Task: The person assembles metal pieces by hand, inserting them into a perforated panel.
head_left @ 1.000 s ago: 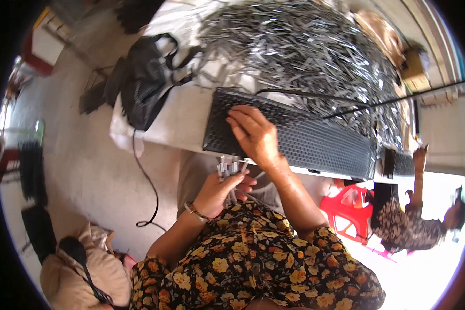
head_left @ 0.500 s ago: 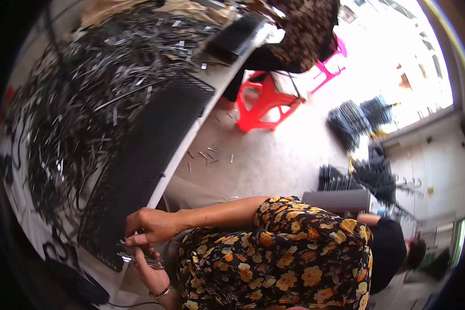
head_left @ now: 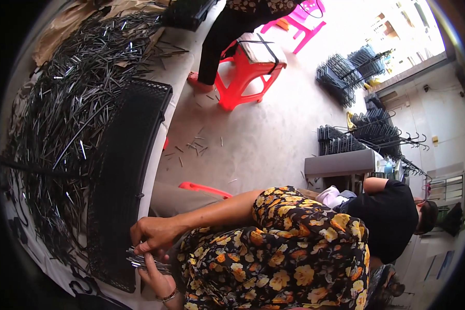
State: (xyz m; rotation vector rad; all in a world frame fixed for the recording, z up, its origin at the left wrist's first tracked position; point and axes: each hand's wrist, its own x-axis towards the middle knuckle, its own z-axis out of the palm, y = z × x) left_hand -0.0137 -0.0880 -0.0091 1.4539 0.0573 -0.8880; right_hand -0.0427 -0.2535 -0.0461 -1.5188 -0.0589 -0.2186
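Note:
My left hand (head_left: 157, 278), with a bracelet at the wrist, is closed around a small bunch of thin shiny metal strips (head_left: 161, 266). Just above it, my right hand (head_left: 157, 231) bends its thumb and fingers together at the ends of the strips. What the right fingertips pinch is hidden. Both hands are at the near end of a long black mesh rack (head_left: 121, 170), which lies along the table's edge (head_left: 155, 147). Beyond the rack spreads a large heap of dark, thin metal strips (head_left: 77, 108).
A red stool (head_left: 248, 77) and a pink chair (head_left: 307, 26) stand on the floor, with scattered strips (head_left: 194, 147). A co-worker's dark-clothed leg (head_left: 212, 57) is at the table's far end. Stacked black racks (head_left: 346, 77) and a person in black (head_left: 385, 222) are to the right.
The whole view has shifted, and the far co-worker is now mostly out of frame. A second red seat edge shows beside my leg. My hands stay together at the strips.

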